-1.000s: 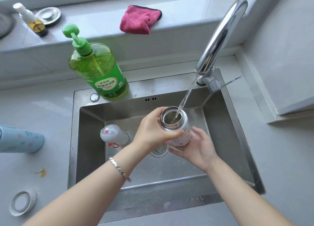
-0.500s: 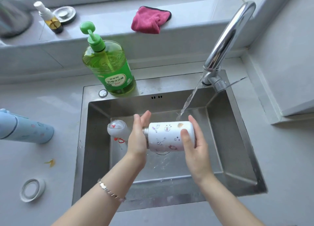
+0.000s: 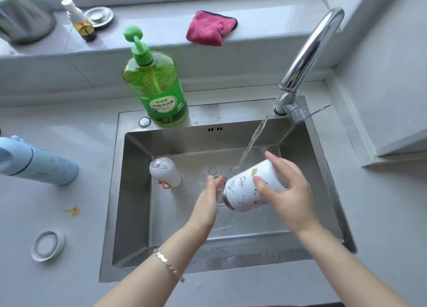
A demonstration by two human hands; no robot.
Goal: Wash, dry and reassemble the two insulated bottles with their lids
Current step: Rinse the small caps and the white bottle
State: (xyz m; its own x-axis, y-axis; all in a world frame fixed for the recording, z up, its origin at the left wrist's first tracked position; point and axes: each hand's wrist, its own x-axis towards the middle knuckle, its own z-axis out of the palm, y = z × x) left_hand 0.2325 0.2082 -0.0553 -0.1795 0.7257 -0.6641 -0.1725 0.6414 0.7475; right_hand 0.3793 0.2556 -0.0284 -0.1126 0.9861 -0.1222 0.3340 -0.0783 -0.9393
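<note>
Sink point(image 3: 231, 251): brushed stainless steel, dull sheen, wet with droplets. Faucet point(image 3: 309, 52): polished chrome, mirror-bright. White bottle point(image 3: 245, 188): smooth glossy coating with small printed pictures, bare steel ring at mouth. White lid point(image 3: 165, 171) in sink: smooth plastic, translucent dome. Blue bottle point(image 3: 39, 165): smooth satin finish. Dish soap bottle point(image 3: 157, 91): clear glossy plastic, green liquid, opaque green plastic pump. Pink cloth point(image 3: 209, 28): soft fuzzy fabric, dark edging. Worktop point(image 3: 57, 126): pale grey, smooth, faintly glossy. Bracelet point(image 3: 167, 264): shiny metal links.
</note>
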